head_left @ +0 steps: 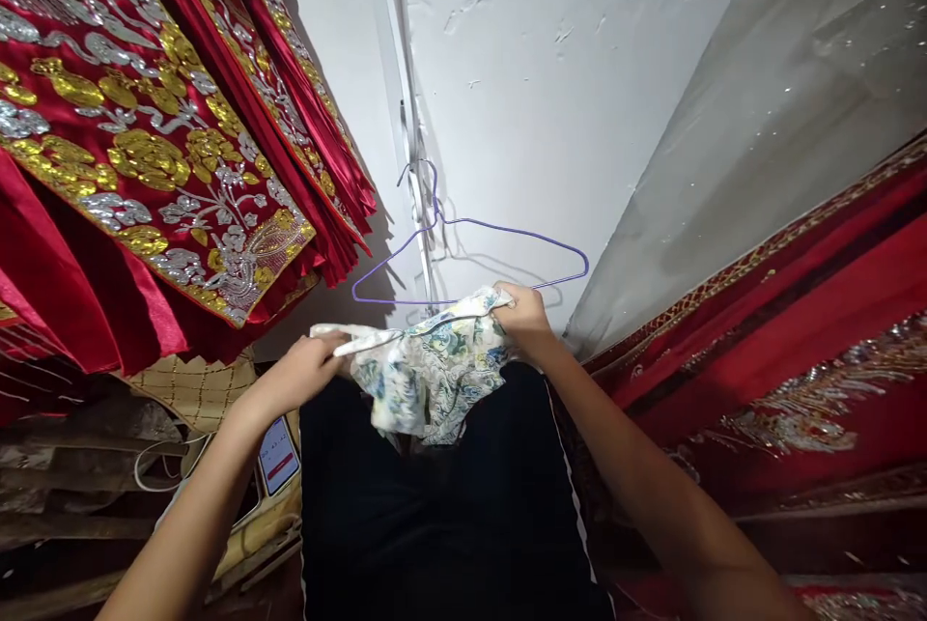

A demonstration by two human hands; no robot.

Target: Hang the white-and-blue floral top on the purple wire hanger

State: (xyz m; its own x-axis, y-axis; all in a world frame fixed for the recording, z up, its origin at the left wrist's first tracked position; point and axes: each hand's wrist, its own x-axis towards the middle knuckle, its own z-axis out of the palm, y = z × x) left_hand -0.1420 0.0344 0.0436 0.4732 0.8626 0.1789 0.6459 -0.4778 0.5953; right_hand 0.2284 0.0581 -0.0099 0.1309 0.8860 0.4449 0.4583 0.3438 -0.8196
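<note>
A white garment with a blue, green and yellow floral print (441,365) is stretched between my two hands above my lap; its exact cut cannot be made out. My left hand (313,368) is closed on its left end, where a pale strip of cloth sticks out. At the upper right edge, my right hand (522,317) pinches the fabric. Just beyond the garment a bare purple hanger (507,228) hangs by its hook from a pale vertical rail. The cloth covers part of the hanger's lower bar.
Red garments with gold and silver embroidery (145,153) hang at the left. To the right are grey sheer fabric (724,119) and red beaded cloth (782,389). A lit phone (279,457) and a white cable (149,481) lie low on the left. A white wall (565,90) stands ahead.
</note>
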